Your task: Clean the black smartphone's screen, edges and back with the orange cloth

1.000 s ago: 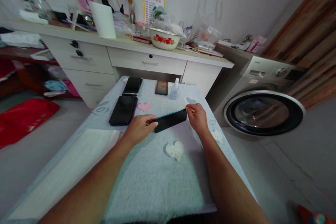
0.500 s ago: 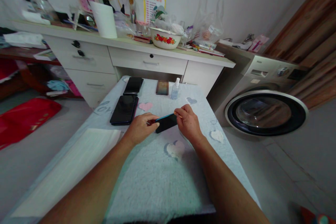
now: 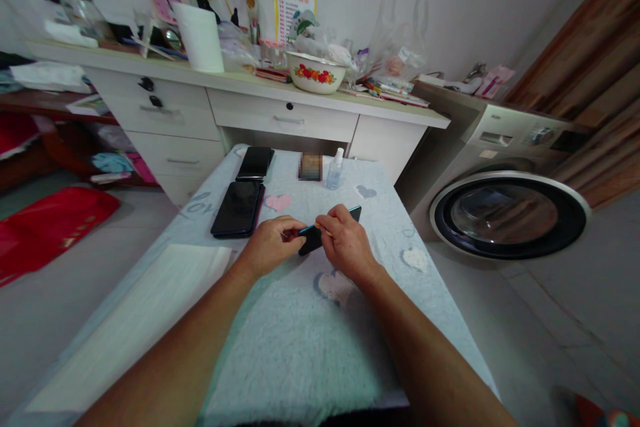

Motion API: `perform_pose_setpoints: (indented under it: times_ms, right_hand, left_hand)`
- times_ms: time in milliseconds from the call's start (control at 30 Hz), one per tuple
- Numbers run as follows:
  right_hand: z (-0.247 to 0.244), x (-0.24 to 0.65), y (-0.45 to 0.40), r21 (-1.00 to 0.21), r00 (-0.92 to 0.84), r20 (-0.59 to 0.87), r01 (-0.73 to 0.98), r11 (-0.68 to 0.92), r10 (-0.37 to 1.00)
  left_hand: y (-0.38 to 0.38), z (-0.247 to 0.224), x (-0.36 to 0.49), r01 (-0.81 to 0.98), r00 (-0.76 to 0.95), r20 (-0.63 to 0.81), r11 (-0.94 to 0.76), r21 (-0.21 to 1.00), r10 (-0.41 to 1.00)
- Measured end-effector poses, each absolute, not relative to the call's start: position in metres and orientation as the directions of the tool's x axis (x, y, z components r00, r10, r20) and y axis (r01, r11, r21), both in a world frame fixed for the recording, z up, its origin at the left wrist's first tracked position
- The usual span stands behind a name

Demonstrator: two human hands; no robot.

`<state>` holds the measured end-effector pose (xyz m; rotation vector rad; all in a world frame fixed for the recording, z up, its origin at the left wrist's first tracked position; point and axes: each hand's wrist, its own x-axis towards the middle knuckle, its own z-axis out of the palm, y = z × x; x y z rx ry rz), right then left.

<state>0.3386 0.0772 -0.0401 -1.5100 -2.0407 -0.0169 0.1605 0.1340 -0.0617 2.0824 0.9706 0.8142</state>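
A dark smartphone (image 3: pixel 311 240) with a blue-green edge is held tilted above the cloth-covered table. My left hand (image 3: pixel 270 247) pinches its left end between thumb and fingers. Across the middle of the phone's upper edge lies my right hand (image 3: pixel 349 242), closed, hiding much of the screen. At its fingertips a small thin yellowish thing (image 3: pixel 318 225) shows; its kind is too small to make out. The phone's far right corner sticks out beyond the right hand.
Left of my hands lie a larger dark phone (image 3: pixel 237 208) and another black device (image 3: pixel 255 163). A clear spray bottle (image 3: pixel 335 171) stands behind, beside a pixelated square (image 3: pixel 311 167). A white sheet (image 3: pixel 135 320) covers the table's left side. A washing machine (image 3: pixel 500 167) stands right.
My right hand has slid left along the phone's upper edge, from its right end to about the middle, uncovering the right corner. My left hand keeps its grip.
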Motion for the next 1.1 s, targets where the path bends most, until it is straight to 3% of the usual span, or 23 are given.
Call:
perform_pose_setpoints:
  times_ms: [433,1100]
  right_hand:
    - [-0.038,0.332,0.074,-0.327,-0.245,0.447,0.851,0.412,0.86]
    - [-0.053,0.39,0.098,-0.413,0.074,0.573,0.886,0.21,0.816]
  left_hand:
    - [0.133,-0.061,0.161,0.387,0.534,0.236,-0.482,0.786,0.812]
    - [0.136,-0.065,0.159,0.305,0.565,0.15,-0.373,0.876,0.812]
